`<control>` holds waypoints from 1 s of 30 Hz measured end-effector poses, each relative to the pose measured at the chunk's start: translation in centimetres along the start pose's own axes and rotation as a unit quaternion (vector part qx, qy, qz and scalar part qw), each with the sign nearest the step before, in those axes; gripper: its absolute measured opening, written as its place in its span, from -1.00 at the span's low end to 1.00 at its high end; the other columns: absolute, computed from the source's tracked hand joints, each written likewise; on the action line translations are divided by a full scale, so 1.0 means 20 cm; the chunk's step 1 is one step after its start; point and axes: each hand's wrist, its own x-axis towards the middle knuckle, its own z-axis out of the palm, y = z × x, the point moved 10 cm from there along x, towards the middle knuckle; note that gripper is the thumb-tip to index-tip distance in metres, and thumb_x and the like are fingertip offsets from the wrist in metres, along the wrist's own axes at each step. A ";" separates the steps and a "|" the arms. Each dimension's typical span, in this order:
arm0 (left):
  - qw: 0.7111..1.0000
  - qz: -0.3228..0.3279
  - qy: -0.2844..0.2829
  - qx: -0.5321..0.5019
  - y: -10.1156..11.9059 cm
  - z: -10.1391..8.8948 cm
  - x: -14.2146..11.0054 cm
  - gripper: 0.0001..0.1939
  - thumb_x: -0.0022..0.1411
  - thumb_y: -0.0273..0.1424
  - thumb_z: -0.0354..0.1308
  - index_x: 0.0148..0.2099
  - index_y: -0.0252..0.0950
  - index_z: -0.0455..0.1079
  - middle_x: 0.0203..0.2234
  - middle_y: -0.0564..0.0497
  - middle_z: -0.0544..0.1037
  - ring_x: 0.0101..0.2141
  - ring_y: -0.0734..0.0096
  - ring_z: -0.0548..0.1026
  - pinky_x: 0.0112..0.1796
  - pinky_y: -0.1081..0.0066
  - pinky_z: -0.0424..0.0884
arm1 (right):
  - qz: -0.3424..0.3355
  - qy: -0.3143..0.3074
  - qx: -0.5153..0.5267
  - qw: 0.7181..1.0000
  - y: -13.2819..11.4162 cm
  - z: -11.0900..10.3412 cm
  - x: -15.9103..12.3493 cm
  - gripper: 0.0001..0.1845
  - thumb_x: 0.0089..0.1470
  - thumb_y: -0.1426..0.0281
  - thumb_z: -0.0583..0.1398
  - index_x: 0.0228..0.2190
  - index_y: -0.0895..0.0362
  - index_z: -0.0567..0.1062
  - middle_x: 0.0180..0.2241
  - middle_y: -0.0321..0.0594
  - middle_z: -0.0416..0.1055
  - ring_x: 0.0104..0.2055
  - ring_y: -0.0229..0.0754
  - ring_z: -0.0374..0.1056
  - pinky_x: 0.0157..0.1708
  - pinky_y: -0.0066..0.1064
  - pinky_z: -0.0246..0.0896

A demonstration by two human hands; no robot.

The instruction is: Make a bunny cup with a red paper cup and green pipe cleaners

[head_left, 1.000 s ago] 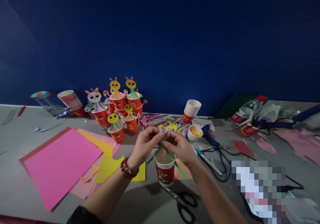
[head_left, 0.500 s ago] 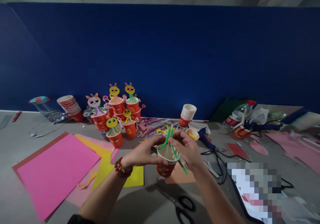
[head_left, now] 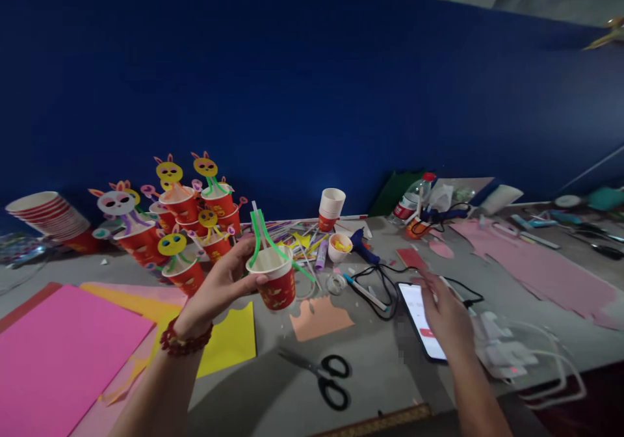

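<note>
Grey desk [head_left: 375, 365] beneath; left grip [head_left: 219, 284] holds a red-and-white paper cup [head_left: 277, 289], likely light, crushable, best cradled low; right grip [head_left: 447, 317] spread loosely.

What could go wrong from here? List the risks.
The red-and-white paper cup, held by the left hand alone while the right hand is over the black-edged phone, might slip.
The bent green strips rise above the cup's rim and could snag.
The black-handled metal scissors point toward the left forearm and may nick it.
</note>
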 end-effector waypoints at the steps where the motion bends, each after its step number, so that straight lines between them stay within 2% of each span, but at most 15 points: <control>1: 1.000 0.001 0.001 0.002 0.00 0.00 0.00 -0.45 0.17 -0.27 0.33 0.19 -0.21 0.33 0.19 -0.15 0.41 0.12 0.06 0.42 0.05 0.29 0.39 | 0.002 -0.002 -0.029 1.000 0.06 -0.02 -0.02 -0.62 0.23 0.21 -0.02 -0.08 0.06 0.46 -0.21 0.17 0.57 -0.11 0.34 0.45 -0.24 0.09 0.32; 4: 1.000 0.000 0.005 0.010 0.01 0.02 0.01 -0.44 0.15 -0.25 0.34 0.17 -0.24 0.34 0.18 -0.16 0.42 0.13 0.05 0.40 0.07 0.28 0.38 | -0.021 -0.032 -0.096 0.995 0.13 0.02 -0.05 -0.64 0.19 0.29 -0.04 -0.07 0.05 0.43 -0.25 0.13 0.58 -0.16 0.35 0.45 -0.32 0.05 0.32; 9: 1.000 -0.003 0.023 0.012 0.01 0.02 -0.01 -0.44 0.13 -0.23 0.36 0.16 -0.20 0.38 0.16 -0.15 0.45 0.13 0.01 0.42 0.09 0.24 0.39 | -0.055 -0.046 -0.102 0.992 0.11 0.12 -0.05 -0.69 0.14 0.35 -0.02 -0.17 0.04 0.45 -0.32 0.03 0.58 -0.14 0.25 0.45 -0.20 0.02 0.33; 11: 0.999 -0.004 0.031 0.011 0.01 0.00 -0.02 -0.44 0.13 -0.21 0.35 0.17 -0.17 0.39 0.17 -0.14 0.45 0.15 -0.02 0.41 0.08 0.24 0.41 | -0.062 -0.047 -0.104 0.992 0.11 0.15 -0.04 -0.73 0.13 0.37 0.00 -0.22 0.01 0.47 -0.36 -0.01 0.57 -0.17 0.21 0.46 -0.22 -0.02 0.34; 16: 0.999 0.003 0.041 0.019 0.03 -0.01 -0.02 -0.42 0.12 -0.21 0.36 0.18 -0.18 0.38 0.19 -0.15 0.42 0.18 -0.06 0.36 0.12 0.19 0.38 | -0.060 -0.031 -0.107 0.992 0.14 0.13 -0.04 -0.77 0.11 0.36 0.03 -0.31 -0.03 0.48 -0.42 -0.07 0.55 -0.26 0.13 0.46 -0.33 -0.11 0.34; 19: 0.999 -0.003 0.033 0.032 0.03 0.00 -0.02 -0.40 0.12 -0.22 0.36 0.18 -0.22 0.35 0.18 -0.18 0.42 0.18 -0.05 0.37 0.13 0.16 0.36 | -0.056 -0.006 -0.101 0.993 0.06 0.08 -0.04 -0.74 0.16 0.31 0.02 -0.23 0.00 0.49 -0.33 -0.04 0.57 -0.21 0.13 0.45 -0.26 -0.11 0.34; 21: 0.999 -0.009 0.020 0.049 0.01 0.01 -0.02 -0.37 0.13 -0.21 0.35 0.21 -0.23 0.32 0.19 -0.18 0.41 0.17 -0.03 0.38 0.14 0.14 0.35 | -0.053 0.032 -0.059 0.996 -0.07 0.03 -0.04 -0.73 0.22 0.25 0.04 -0.16 0.03 0.48 -0.19 -0.01 0.57 -0.13 0.13 0.44 -0.18 -0.09 0.34; 22: 0.998 -0.011 0.014 0.062 -0.01 0.02 -0.02 -0.36 0.13 -0.21 0.35 0.22 -0.23 0.30 0.20 -0.18 0.40 0.17 -0.02 0.37 0.15 0.13 0.34 | -0.059 0.048 -0.010 0.997 -0.18 0.01 -0.05 -0.72 0.23 0.23 0.06 -0.15 0.06 0.48 -0.19 -0.02 0.56 -0.13 0.12 0.44 -0.15 -0.07 0.33; 24: 0.995 -0.010 0.005 0.097 -0.04 0.01 -0.02 -0.35 0.14 -0.22 0.34 0.24 -0.21 0.28 0.22 -0.18 0.37 0.19 -0.01 0.36 0.18 0.13 0.31 | -0.090 0.020 0.118 0.989 -0.45 0.03 -0.05 -0.75 0.26 0.27 0.09 -0.13 0.07 0.49 -0.17 -0.07 0.55 -0.09 0.05 0.44 -0.07 -0.10 0.32; 27: 0.985 0.009 -0.013 0.172 -0.07 0.00 -0.05 -0.34 0.15 -0.21 0.33 0.26 -0.17 0.27 0.24 -0.14 0.36 0.20 0.02 0.35 0.18 0.18 0.31 | -0.151 -0.075 0.294 0.941 -0.92 0.09 -0.05 -0.78 0.28 0.34 0.11 -0.09 0.04 0.49 -0.10 -0.13 0.52 -0.02 -0.04 0.43 0.00 -0.19 0.31; 30: 0.967 0.024 -0.033 0.253 -0.05 -0.01 -0.09 -0.33 0.16 -0.19 0.31 0.28 -0.15 0.25 0.23 -0.12 0.38 0.18 0.02 0.38 0.15 0.19 0.35 | -0.191 -0.151 0.417 0.876 -1.30 0.12 -0.03 -0.68 0.30 0.33 0.11 0.06 0.03 0.41 0.03 -0.12 0.46 0.06 -0.05 0.39 0.06 -0.20 0.30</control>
